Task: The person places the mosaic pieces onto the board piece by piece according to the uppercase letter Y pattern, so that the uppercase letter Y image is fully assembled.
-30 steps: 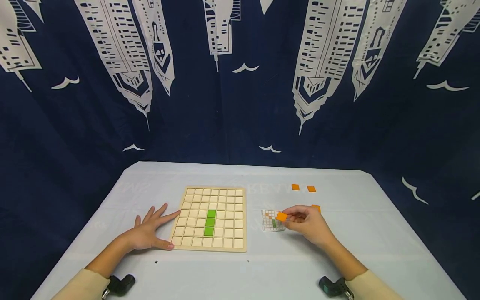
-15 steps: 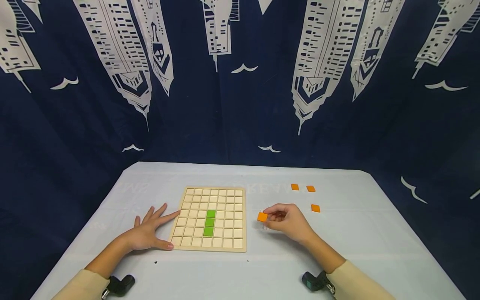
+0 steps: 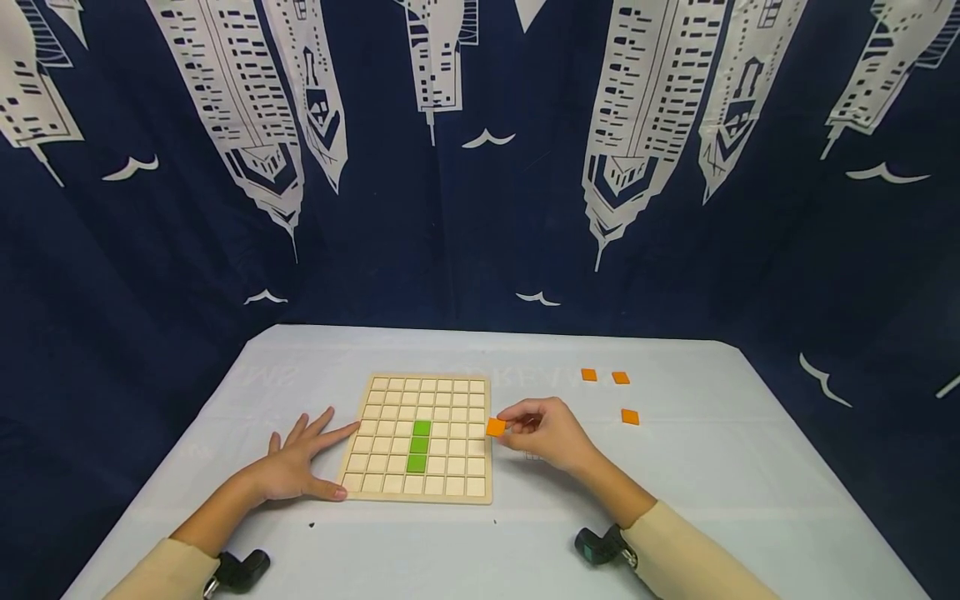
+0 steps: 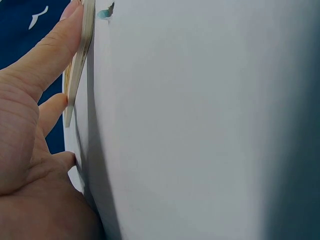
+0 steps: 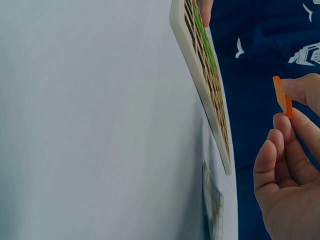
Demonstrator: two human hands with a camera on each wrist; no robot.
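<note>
A pale wooden grid board (image 3: 456,499) lies on the table, with green square tiles (image 3: 418,445) in a short column of its cells. My left hand (image 3: 296,467) is spread flat at the board's left side, thumb and forefinger touching its edge. In the left wrist view the thumb (image 4: 52,50) presses along the board's side (image 4: 75,80). An orange square tile (image 3: 496,427) is pinched between thumb and fingertips of my right hand (image 3: 551,433), at the board's right edge. The right wrist view shows this tile (image 5: 282,97) edge-on, raised above the table.
Three loose orange tiles (image 3: 630,417) lie on the white table at the right. A small printed grid card (image 3: 532,456) is mostly hidden under my right hand. A dark speck (image 3: 312,525) lies in front of the board. A dark blue patterned curtain (image 3: 450,208) hangs behind.
My right hand has moved left with the orange tile, from over the printed card to the board's right edge. The left hand has stayed in place.
</note>
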